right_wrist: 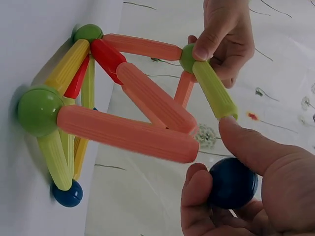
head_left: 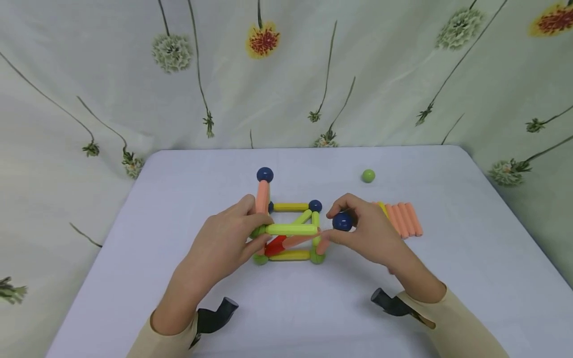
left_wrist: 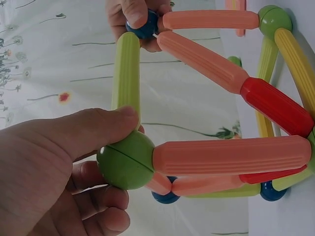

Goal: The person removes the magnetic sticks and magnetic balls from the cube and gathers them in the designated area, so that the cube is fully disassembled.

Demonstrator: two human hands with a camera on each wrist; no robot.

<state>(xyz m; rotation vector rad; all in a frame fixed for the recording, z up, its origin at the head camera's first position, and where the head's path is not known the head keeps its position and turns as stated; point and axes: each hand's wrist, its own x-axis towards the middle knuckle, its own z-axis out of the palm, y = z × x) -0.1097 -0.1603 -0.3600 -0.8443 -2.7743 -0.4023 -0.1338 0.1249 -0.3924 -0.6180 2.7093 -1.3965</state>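
A frame of magnetic rods and balls stands on the table, with a yellow rod [head_left: 291, 255] along its front base. My left hand [head_left: 224, 231] holds a green ball [left_wrist: 127, 160] at its upper front left corner, thumb over the joint with a light green rod [head_left: 291, 229]. That rod stretches sideways toward my right hand [head_left: 369, 228]. Between its thumb and fingers my right hand holds a dark blue ball [right_wrist: 234, 183]; the thumb tip is at the rod's free end. Below, a salmon rod [right_wrist: 128, 132] leans up from a green ball [right_wrist: 40, 110], its upper end bare.
Several salmon rods [head_left: 405, 220] lie in a row right of my right hand, beside a partly hidden yellow rod [head_left: 382, 209]. A loose green ball [head_left: 368, 175] rests farther back. Another blue ball [head_left: 265, 174] tops the frame's back left. Flowered cloth [head_left: 286, 74] hangs behind the table.
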